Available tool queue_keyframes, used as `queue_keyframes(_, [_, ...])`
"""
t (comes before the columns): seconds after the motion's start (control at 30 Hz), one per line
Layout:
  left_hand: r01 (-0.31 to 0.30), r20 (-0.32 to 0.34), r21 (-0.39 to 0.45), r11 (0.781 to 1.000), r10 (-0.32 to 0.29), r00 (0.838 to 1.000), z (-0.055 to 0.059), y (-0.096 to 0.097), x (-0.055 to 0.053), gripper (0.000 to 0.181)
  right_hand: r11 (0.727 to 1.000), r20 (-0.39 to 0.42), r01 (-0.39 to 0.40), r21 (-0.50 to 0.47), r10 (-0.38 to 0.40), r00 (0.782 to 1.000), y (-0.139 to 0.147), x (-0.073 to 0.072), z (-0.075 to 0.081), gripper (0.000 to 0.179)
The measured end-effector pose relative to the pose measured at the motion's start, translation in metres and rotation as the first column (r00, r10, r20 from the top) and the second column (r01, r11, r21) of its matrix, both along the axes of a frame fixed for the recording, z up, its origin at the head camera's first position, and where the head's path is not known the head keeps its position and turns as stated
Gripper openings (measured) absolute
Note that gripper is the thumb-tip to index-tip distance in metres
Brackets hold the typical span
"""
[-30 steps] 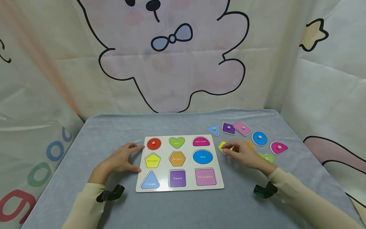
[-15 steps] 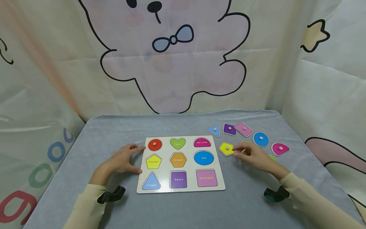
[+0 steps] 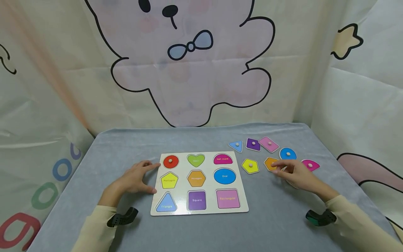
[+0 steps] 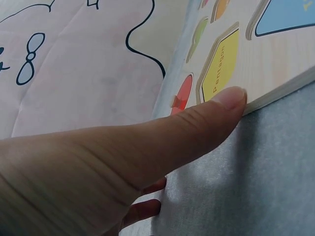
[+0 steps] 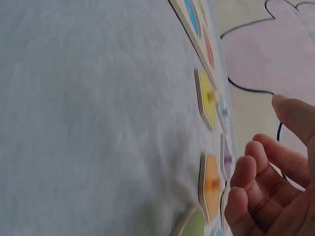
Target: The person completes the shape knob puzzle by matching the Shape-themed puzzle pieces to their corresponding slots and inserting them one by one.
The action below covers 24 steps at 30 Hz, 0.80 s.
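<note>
A white shape puzzle board point(image 3: 182, 199) lies on the table with printed, labelled recesses. Its red circle piece point(image 3: 171, 161) is seated at the top left. My left hand point(image 3: 132, 180) touches the board's left edge; in the left wrist view the thumb point(image 4: 229, 98) rests on the rim near the pentagon recess. Over the loose pieces, my right hand point(image 3: 297, 176) hovers beside the orange hexagon piece point(image 3: 269, 163), holding nothing. In the right wrist view its thumb stands apart from loosely bent fingers. The green heart piece point(image 5: 193, 223) is mostly hidden beneath that hand in the head view.
Right of the board lie a yellow pentagon point(image 3: 250, 166), blue triangle point(image 3: 237, 146), purple square point(image 3: 253, 144), pink rectangle point(image 3: 269, 144), blue oval point(image 3: 288, 153) and magenta half round point(image 3: 311, 165), all knobbed. A grey-blue cloth point(image 3: 201, 231) covers the table.
My right hand has moved right, away from the yellow pentagon and past the orange hexagon, uncovering the pentagon and leaving it on the cloth. My left hand stays at the board's edge.
</note>
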State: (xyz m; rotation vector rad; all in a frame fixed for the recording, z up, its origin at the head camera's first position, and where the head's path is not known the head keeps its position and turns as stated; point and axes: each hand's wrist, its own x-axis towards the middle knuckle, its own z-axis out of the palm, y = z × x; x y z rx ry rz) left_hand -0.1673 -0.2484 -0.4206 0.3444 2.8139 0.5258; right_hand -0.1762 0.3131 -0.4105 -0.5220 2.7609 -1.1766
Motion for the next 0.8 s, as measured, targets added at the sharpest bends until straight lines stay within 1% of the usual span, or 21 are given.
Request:
queue_keyframes(0.27, [-0.003, -0.003, -0.001, 1.0, 0.003, 1.0, 0.0, 0.001, 0.0, 0.097, 1.0, -0.004, 0.021, 0.019, -0.021, 1.0, 0.026, 0.001, -0.002, 0.03])
queue_keyframes(0.37, [-0.004, -0.002, -0.005, 1.0, 0.004, 1.0, 0.0, 0.001, 0.0, 0.097, 1.0, -0.007, 0.024, 0.013, -0.024, 1.0, 0.033, 0.001, -0.006, 0.029])
queue_keyframes(0.5, [-0.007, 0.001, -0.005, 1.0, 0.007, 1.0, 0.0, 0.001, 0.001, 0.097, 0.999, -0.028, 0.051, 0.016, -0.051, 0.998, 0.043, 0.002, -0.012, 0.026])
queue_keyframes(0.6, [-0.01, 0.004, -0.007, 1.0, 0.01, 1.0, 0.0, 0.001, 0.001, 0.097, 0.999, -0.032, 0.046, 0.018, -0.046, 0.998, 0.052, 0.001, -0.017, 0.026])
queue_keyframes(0.8, [-0.014, 0.009, -0.013, 1.0, 0.014, 1.0, 0.002, 0.002, 0.001, 0.097, 1.0, 0.029, 0.019, -0.018, -0.018, 0.999, 0.071, -0.001, -0.023, 0.026])
